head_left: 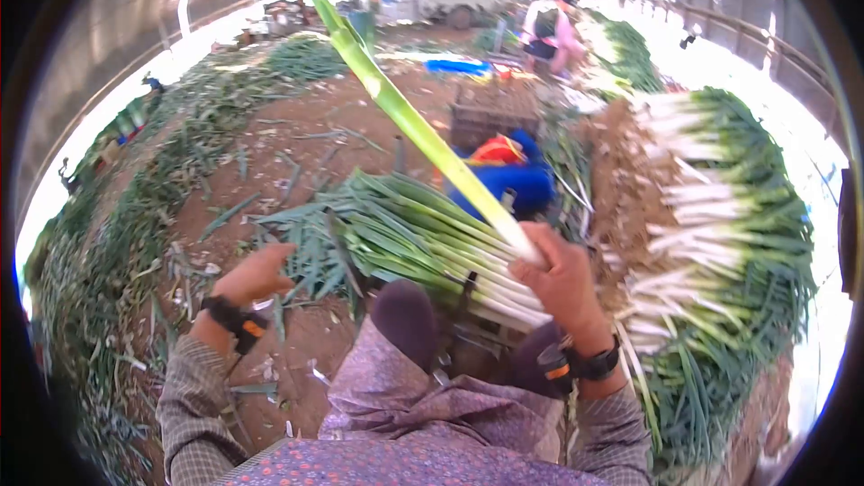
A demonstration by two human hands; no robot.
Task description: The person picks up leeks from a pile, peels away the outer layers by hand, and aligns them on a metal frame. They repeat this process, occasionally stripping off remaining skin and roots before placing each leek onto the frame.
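My right hand (pixel 562 274) is closed around the white root end of a long green onion (pixel 423 135). The stalk slants up and away to the left, and its green top looks cut short. Below it lies a pile of green onions (pixel 423 238), white ends toward my right hand and leaves to the left, on a low stand with dark upright posts. My left hand (pixel 256 274) is held low beside the leaf tips, thumb and fingers apart, with nothing visible in it.
On the right lies a long row of green onions (pixel 702 234), roots inward. Leaf scraps (pixel 171 189) heap along the left. Ahead are a blue bundle (pixel 517 180), a brown crate (pixel 495 112) and a crouching person (pixel 553 36). A vehicle (pixel 459 4) stands at the far end.
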